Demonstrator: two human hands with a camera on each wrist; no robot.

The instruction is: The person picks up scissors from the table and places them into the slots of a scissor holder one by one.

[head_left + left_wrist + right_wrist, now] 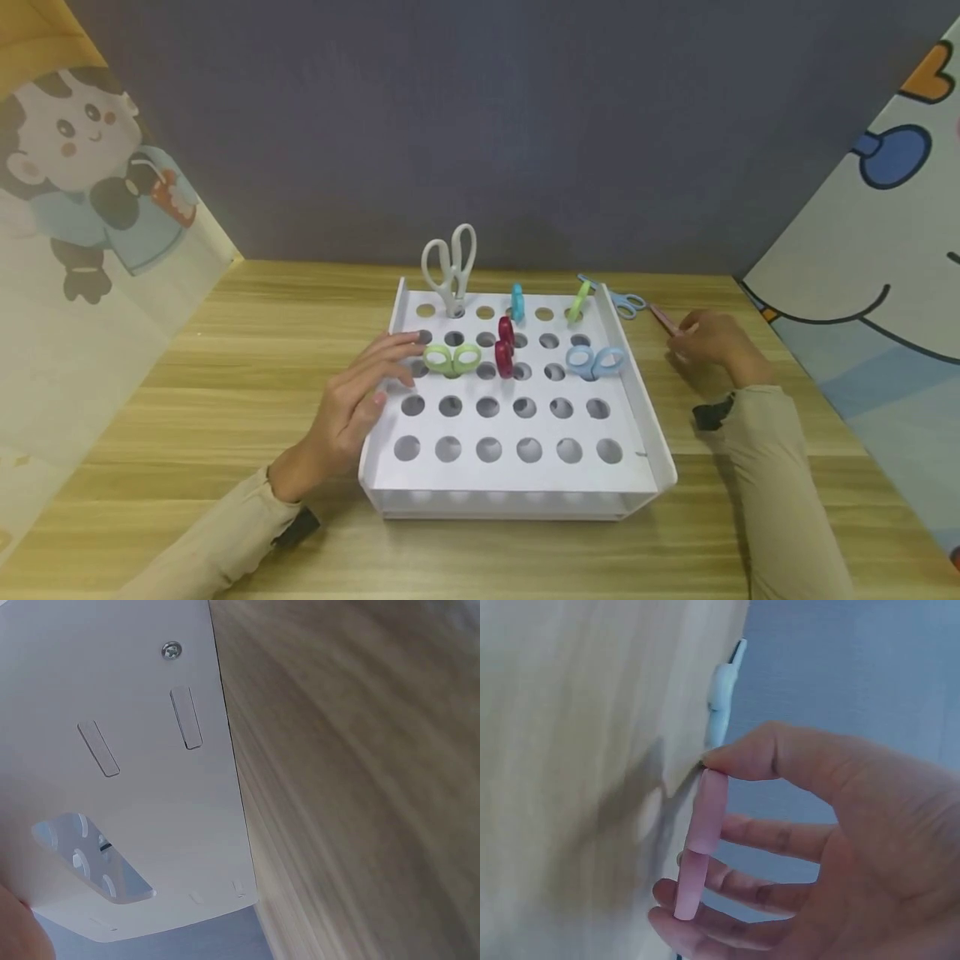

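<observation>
Pink-handled scissors (707,814) are held in my right hand (712,343), thumb on one side and fingers round the handle loops. Just beyond, light blue scissors (628,305) lie on the table behind the rack's right corner. My left hand (352,404) rests at the left side of a white rack (517,477) with rows of round holes, fingers reaching over its edge. Nearest those fingers, light green scissors (452,358) stand in a hole. Dark red scissors (505,350) and other light blue scissors (595,362) also stand in the rack, handles up.
Grey-white scissors (450,271), teal scissors (517,302) and another green pair (578,302) stand in the rack's back row. The wooden table (300,333) meets a dark grey panel (480,133) behind. Patterned walls flank both sides.
</observation>
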